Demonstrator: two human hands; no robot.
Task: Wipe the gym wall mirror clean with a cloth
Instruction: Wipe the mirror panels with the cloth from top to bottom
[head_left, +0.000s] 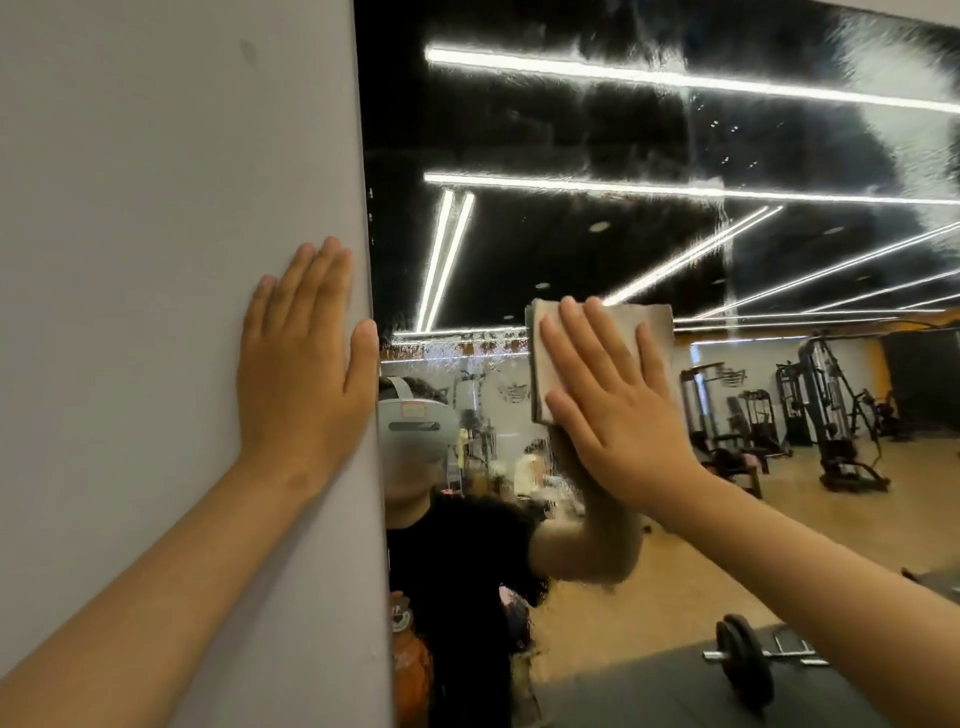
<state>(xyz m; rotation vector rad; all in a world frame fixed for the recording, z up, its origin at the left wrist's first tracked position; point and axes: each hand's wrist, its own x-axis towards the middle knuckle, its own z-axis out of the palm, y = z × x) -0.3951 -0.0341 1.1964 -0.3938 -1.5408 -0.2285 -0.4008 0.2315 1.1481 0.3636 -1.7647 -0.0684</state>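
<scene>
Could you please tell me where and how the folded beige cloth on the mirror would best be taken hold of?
Probably by its stacked left edge, coming from the left: the folded beige cloth lies flat against the wall mirror under the flat right hand, and its layers show free there for fingers to pinch.

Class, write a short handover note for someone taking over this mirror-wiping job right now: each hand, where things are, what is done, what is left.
Left hand: flat on the grey wall next to the mirror, holding nothing.
Right hand: flat, pressing a folded cloth against the mirror.
Done: cannot tell how much; no part looks plainly finished.
Left: wet streaks and a hazy patch show across the upper glass; wipe those, then the rest.
</scene>
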